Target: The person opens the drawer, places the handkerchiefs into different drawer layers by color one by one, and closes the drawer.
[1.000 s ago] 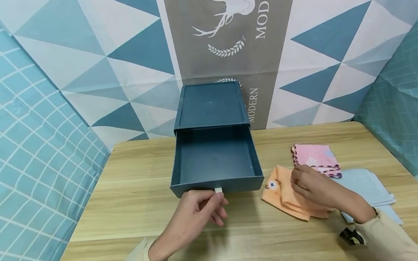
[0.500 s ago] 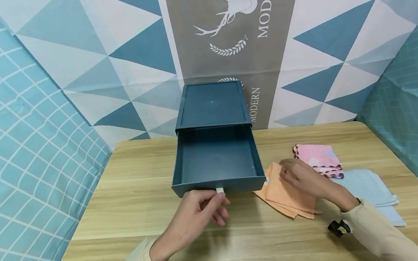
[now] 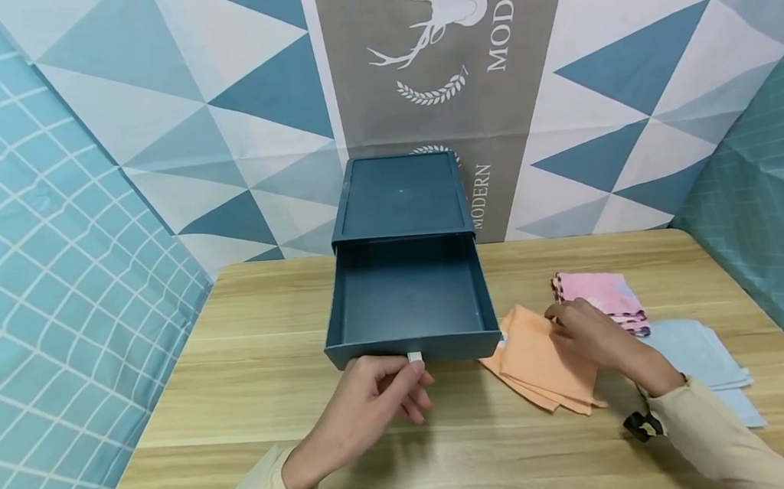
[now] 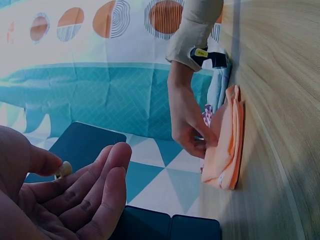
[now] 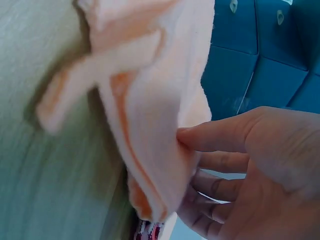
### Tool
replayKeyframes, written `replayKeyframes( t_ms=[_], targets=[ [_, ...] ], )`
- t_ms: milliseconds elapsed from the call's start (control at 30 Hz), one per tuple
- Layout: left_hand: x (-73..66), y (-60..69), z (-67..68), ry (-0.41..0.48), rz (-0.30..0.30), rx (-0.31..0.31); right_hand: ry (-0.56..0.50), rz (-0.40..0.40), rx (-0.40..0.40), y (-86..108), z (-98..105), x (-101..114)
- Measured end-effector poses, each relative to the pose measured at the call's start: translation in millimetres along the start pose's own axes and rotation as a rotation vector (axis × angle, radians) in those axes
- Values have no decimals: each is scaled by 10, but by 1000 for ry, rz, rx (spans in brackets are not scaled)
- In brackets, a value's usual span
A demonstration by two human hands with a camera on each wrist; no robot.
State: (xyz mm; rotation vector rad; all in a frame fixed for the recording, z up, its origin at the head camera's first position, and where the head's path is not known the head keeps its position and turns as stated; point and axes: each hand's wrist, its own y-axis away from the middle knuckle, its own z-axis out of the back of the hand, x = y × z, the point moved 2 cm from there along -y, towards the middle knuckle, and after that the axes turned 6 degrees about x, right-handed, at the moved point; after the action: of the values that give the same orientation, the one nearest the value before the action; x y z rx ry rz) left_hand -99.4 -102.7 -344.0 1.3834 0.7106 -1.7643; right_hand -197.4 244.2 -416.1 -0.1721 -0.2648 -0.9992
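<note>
Blue drawer [image 3: 410, 304] out; left hand [image 3: 379, 393] pinching white tab [image 3: 415, 357], right hand [image 3: 589, 334] orange cloth [image 3: 538, 357].

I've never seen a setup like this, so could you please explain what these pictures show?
There is no machine here, just a person's two bare hands. One picture comes from a camera on the head, looking forward and down; the other two from cameras on each wrist. On the wood-grain table stands a dark blue drawer box with its drawer pulled out. To its right in the head view lie an orange cloth, a pink patterned cloth and a light blue cloth. The left hand pinches the drawer's white pull tab, while the right hand pinches the orange cloth.
</note>
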Motion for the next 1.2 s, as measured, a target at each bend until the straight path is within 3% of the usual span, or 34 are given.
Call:
replayKeyframes(
  t_ms=[267,633,1200],
  targets=[
    [-11,-7,-1,-16,-4,-1,-134,-69,4,48,90,-29],
    [-18,-2,4,-27,-3,-8,-99,19,-195,212,356,24],
    [-6,4,12,-18,-2,-1,-79,9,-296,382,674,173]
  ],
)
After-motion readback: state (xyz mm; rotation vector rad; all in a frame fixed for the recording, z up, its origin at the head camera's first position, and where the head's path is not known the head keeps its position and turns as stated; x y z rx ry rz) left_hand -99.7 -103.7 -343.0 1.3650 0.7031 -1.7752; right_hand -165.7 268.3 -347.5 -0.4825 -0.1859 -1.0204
